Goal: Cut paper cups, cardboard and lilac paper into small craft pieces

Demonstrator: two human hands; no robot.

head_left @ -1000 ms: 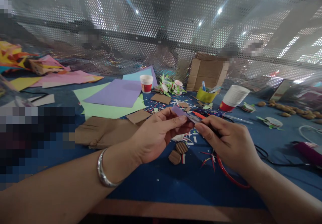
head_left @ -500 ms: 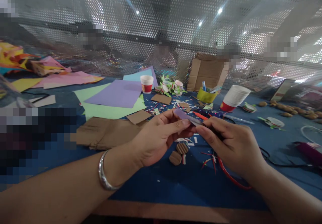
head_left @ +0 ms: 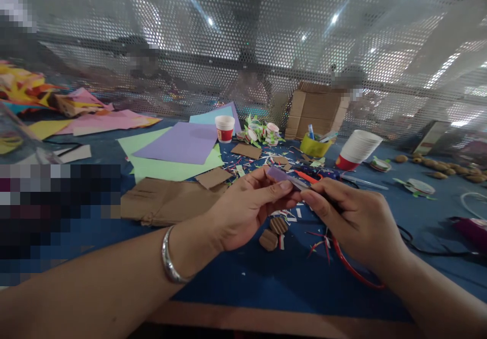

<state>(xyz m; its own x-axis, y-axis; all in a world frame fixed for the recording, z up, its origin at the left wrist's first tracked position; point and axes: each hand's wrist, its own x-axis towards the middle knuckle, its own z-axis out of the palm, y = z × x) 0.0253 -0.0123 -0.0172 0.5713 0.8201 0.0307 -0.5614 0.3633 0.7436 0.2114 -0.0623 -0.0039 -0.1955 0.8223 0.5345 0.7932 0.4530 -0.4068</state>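
My left hand [head_left: 247, 207], with a silver bangle at its wrist, pinches a small folded strip of purple paper [head_left: 279, 175] between thumb and fingers. Close against it, my right hand [head_left: 350, 217] is closed round a pair of scissors. Their red handle loop [head_left: 357, 273] shows below the palm, while a grey blade [head_left: 300, 183] lies along the paper. My fingers hide most of the scissors. Under my hands are two small corrugated cardboard pieces [head_left: 269, 240] and thin red and white paper scraps [head_left: 327, 247].
Behind my hands lies a glue gun [head_left: 307, 177] with an orange tip. Purple sheets [head_left: 178, 143], green sheets [head_left: 175, 169] and flat cardboard [head_left: 163, 202] are at left. A paper cup [head_left: 225, 128], yellow pen holder [head_left: 315, 146], stacked cups [head_left: 357, 148] and walnuts [head_left: 437, 166] stand farther back.
The whole view has shifted slightly, so things appear a little farther right. Both hands keep nearly the same hold on the purple paper and the scissors.
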